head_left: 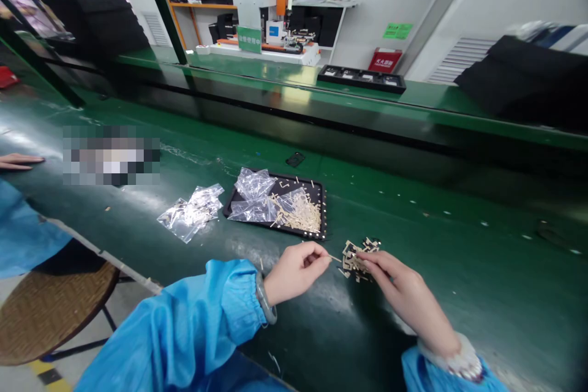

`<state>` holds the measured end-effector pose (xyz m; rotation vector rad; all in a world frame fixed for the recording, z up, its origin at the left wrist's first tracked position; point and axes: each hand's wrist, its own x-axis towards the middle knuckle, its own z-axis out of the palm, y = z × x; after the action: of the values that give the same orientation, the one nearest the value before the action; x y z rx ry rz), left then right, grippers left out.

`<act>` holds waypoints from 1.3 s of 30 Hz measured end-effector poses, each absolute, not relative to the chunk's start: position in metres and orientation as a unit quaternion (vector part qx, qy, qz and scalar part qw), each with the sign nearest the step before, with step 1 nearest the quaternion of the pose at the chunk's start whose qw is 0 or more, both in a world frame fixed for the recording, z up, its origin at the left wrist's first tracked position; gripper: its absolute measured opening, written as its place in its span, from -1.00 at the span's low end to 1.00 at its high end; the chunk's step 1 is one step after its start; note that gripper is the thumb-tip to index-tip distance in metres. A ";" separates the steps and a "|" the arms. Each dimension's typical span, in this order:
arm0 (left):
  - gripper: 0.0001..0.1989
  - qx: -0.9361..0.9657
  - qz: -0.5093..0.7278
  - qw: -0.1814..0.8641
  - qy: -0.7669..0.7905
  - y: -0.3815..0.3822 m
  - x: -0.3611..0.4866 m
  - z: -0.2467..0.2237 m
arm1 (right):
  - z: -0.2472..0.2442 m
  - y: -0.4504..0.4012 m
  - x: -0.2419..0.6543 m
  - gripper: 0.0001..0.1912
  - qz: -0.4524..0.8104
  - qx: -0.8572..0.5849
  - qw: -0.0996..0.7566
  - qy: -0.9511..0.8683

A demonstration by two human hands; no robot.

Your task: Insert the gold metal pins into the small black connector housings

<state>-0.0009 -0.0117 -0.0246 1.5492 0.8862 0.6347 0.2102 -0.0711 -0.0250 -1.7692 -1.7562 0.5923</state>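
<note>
My left hand (296, 271) is closed, thumb and forefinger pinching a thin beige strip (335, 258) that points right. A pile of small beige and black bent parts (353, 262) lies on the green bench just beyond the strip's end. My right hand (408, 291) reaches into the right side of this pile with fingers pinched together; what sits between the fingertips is too small to make out. Behind my hands is a black tray (298, 234) with many loose beige strips (301, 211) and clear plastic bags (252, 208) in it.
More clear bags (193, 211) lie left of the tray. A small black piece (295, 159) lies behind it. Another person's hand (21, 161) rests at the far left, above a round stool (50, 312). A raised shelf behind carries a machine (257, 18) and a black compartment tray (361, 78).
</note>
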 end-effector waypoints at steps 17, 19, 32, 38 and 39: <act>-0.84 0.876 0.311 0.214 0.301 -0.007 -0.011 -0.021 | -0.014 -0.071 0.151 -0.86 0.010 -0.560 0.355 -0.749; -0.82 0.902 0.303 0.140 0.275 -0.005 -0.014 -0.018 | -0.013 -0.069 0.152 -0.87 0.013 -0.555 0.357 -0.751; -0.85 0.867 0.359 0.129 0.320 0.011 -0.027 -0.003 | 0.007 -0.028 0.132 -0.85 0.013 -0.578 0.361 -0.732; -0.85 0.770 0.415 0.250 0.416 0.030 -0.034 -0.006 | -0.001 0.017 0.152 -0.76 0.041 -0.675 0.312 -0.668; -0.86 0.760 0.416 0.261 0.425 0.032 -0.034 -0.008 | -0.004 0.022 0.154 -0.77 0.029 -0.672 0.301 -0.676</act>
<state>-0.0342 0.0325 -0.0076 2.0583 1.1507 1.1262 0.1541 0.0217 -0.0039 -1.7837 -1.7930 0.0757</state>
